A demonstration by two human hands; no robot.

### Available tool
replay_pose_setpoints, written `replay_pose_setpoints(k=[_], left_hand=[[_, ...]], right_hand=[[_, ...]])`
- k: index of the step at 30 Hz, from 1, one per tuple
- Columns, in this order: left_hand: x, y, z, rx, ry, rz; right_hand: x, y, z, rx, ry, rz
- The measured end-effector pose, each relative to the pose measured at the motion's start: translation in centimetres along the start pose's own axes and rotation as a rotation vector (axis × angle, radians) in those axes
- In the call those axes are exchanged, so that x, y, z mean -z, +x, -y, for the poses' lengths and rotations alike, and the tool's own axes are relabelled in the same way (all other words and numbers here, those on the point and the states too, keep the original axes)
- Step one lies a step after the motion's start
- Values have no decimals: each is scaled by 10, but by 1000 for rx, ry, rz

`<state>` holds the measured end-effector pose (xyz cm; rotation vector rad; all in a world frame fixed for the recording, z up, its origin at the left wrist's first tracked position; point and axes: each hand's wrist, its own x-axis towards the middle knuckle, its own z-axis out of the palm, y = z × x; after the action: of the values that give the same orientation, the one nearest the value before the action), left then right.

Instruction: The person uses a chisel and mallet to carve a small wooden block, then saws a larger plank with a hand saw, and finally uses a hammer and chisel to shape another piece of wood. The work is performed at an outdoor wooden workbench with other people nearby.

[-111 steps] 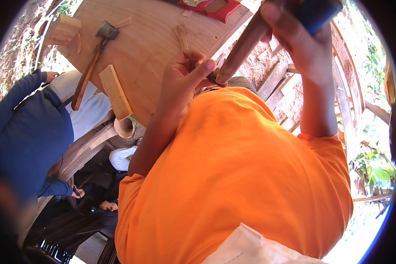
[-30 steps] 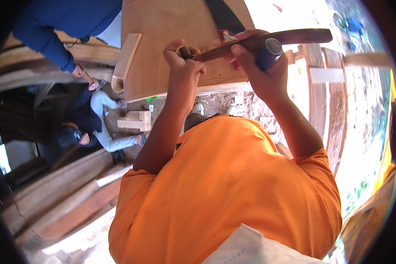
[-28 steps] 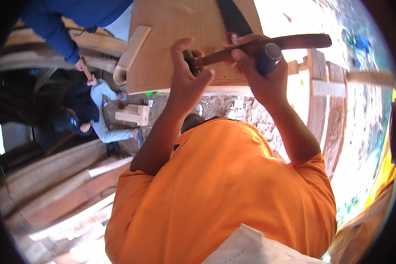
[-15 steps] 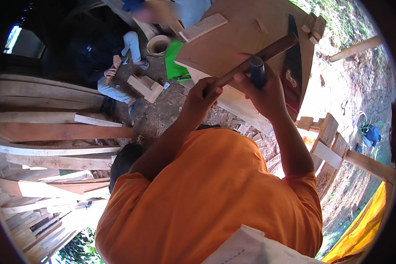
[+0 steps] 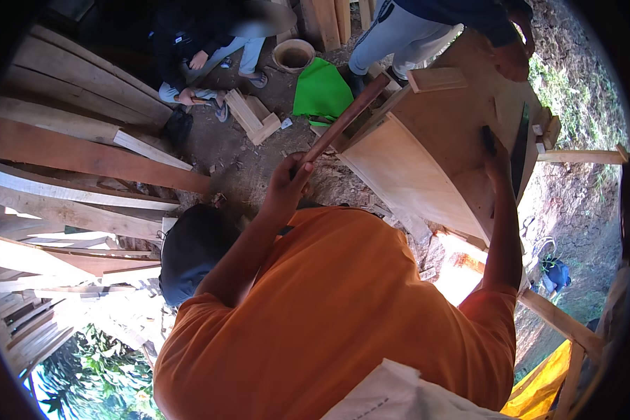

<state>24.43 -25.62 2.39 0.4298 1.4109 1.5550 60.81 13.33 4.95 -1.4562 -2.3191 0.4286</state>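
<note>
My left hand (image 5: 287, 183) is closed around the lower end of a reddish-brown wooden stick (image 5: 344, 120), which slants up and away to the right. Over the right part of a large plywood-topped box (image 5: 437, 126), my right hand (image 5: 497, 166) is closed on a dark cylindrical handle (image 5: 488, 138); the rest of that thing cannot be made out. Beside this hand lies a handsaw with a dark blade (image 5: 521, 150), partly hidden by my arm. A short wooden block (image 5: 437, 80) rests on the far side of the box top.
A person in light trousers (image 5: 406, 38) stands at the box's far side. Another person (image 5: 189, 59) sits at the far left, hands low. Between them are a round pot (image 5: 293, 55), a green sheet (image 5: 322, 91) and a small wooden frame (image 5: 252, 115). Long planks (image 5: 84, 150) are stacked left.
My hands have moved apart: the right, with the dark handle, went right over the box, while the left keeps the stick, now tilted more steeply. The view has shifted.
</note>
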Motion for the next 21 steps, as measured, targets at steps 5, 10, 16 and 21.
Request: replay_pose_setpoints(k=[5, 10, 16, 21], left_hand=[[66, -8, -3, -19, -70, -49], [116, -16, -5, 2, -141, -118], [164, -35, -12, -47, -122, -292], [200, -44, -57, -418, 790, -500]], right_hand=[[-2, 13, 34, -32, -87, -41], [7, 25, 31, -190, -213, 6], [27, 22, 110, 69, -23, -521], [10, -35, 363, 279, 737, -36]])
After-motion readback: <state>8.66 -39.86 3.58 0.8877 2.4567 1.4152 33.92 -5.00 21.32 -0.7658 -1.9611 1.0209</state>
